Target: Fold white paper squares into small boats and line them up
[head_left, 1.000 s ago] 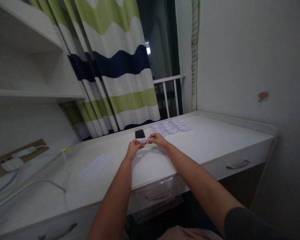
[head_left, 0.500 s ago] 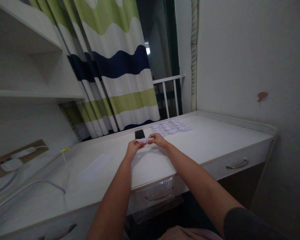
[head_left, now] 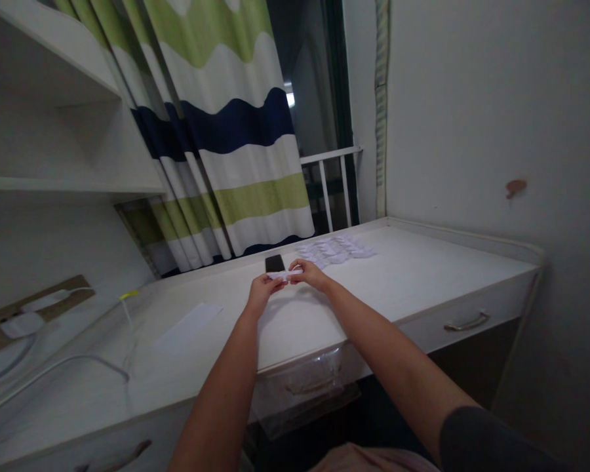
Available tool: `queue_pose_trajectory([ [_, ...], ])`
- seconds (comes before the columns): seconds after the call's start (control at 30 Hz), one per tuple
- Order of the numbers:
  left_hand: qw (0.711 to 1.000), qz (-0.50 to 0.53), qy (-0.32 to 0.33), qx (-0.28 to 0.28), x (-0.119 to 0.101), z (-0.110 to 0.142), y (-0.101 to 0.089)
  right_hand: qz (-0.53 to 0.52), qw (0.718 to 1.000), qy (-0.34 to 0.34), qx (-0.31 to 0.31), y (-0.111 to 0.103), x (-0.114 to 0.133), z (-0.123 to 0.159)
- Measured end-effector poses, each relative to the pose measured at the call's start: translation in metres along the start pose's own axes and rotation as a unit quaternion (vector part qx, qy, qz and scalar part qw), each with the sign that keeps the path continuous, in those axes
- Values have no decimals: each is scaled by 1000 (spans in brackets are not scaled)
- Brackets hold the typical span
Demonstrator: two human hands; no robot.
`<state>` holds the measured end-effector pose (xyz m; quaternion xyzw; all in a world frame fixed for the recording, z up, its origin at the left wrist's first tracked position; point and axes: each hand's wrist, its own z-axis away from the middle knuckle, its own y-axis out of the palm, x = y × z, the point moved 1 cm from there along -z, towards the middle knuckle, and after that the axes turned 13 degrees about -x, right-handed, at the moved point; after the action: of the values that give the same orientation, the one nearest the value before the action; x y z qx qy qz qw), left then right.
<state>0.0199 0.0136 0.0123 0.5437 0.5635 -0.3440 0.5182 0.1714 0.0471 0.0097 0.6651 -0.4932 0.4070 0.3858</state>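
White paper strip [head_left: 285, 275] is held tight at both ends by the left hand [head_left: 261, 293] and right hand [head_left: 311, 275], over a white wooden desk [head_left: 413, 269], near a flat black phone [head_left: 275, 263] and small white paper bits [head_left: 335, 250].

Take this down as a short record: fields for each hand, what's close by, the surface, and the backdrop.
left hand: pinches one end of a small white paper strip
right hand: pinches the strip's other end
nearby: flat black smartphone just beyond the strip; cluster of small white paper pieces right of the smartphone; long white paper sheet to the left
surface: white wooden desk with drawers
backdrop: green, navy and white striped curtain
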Motion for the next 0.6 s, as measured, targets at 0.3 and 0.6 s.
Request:
queue_pose_trajectory([
  [0.3,999,35,-8,-28,-1,1,1,-41,998,49,14,1,3,6],
  [0.6,999,43,-22,-1,-4,3,-1,-59,996,57,24,0,5,6],
])
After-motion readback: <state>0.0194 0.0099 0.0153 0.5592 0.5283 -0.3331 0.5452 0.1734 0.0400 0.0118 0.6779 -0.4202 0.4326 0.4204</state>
